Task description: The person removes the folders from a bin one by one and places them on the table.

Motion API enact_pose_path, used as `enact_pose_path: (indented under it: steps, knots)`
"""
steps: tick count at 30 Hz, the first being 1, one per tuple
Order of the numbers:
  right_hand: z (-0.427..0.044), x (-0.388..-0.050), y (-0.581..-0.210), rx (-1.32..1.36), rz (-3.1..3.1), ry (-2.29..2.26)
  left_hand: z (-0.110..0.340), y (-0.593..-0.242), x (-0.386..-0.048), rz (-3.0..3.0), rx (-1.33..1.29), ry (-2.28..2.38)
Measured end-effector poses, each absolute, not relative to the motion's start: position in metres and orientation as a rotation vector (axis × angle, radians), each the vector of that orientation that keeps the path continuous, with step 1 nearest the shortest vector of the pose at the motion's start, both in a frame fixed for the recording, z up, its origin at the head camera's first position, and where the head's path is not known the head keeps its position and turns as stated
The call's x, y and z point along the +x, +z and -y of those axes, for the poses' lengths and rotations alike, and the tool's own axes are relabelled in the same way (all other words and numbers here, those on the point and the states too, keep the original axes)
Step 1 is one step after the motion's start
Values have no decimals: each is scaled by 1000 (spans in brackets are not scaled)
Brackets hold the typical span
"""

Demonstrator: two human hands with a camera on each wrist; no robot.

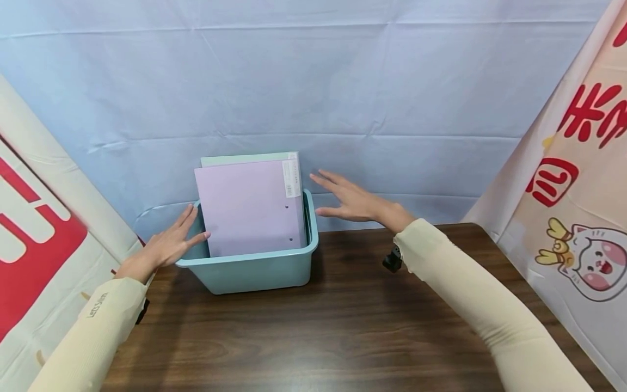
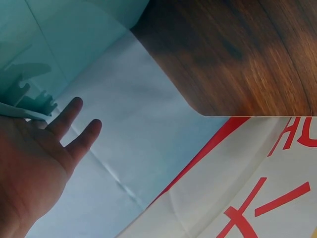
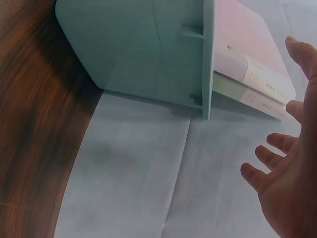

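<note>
Centrally in the head view, a purple folder [image 1: 245, 212] and a green folder [image 1: 240, 159] stand slightly tilted inside a blue-green tub [image 1: 254, 275], the purple one in front. The tub is at the far side of a brown table [image 1: 343, 326], before a pale blue sheet [image 1: 313, 81]. The left hand [image 1: 168, 242] is at the tub's left rim, fingers extended, thumb spread toward the purple folder; thumb contact cannot be determined. The right hand [image 1: 355, 202] is suspended to the right of both folders, apart from them, fingers spread.

Left wrist view: two fingers extend straight beside the tub rim; the others are hidden.

Right wrist view: the fingers are separated and slightly bent, near the folders' labelled spines, which project beyond the rim.
</note>
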State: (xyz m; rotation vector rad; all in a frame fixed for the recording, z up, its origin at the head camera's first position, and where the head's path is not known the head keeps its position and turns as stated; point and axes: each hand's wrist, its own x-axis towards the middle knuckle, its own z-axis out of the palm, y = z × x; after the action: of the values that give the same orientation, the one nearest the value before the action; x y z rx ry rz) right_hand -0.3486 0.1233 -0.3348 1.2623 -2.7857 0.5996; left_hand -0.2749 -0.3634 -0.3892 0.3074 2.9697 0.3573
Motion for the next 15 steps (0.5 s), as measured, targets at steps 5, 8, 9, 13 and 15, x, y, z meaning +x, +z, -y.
enact_pose_path:
  steps: [5,8,9,13,15]
  knots:
    - [-114,-350,-337,1277,2782,643,362,-389,-275,-2961,302,378]
    - [-108,-350,-338,1289,2784,666,362,-389,-275,-2959,301,393]
    - [-106,-351,-338,1291,2787,671,363,-389,-275,-2958,302,392]
    - [-98,-352,-336,1297,2796,700,363,-390,-275,-2958,295,395]
    - [-95,-353,-335,1304,2789,714,363,-390,-275,-2956,288,395]
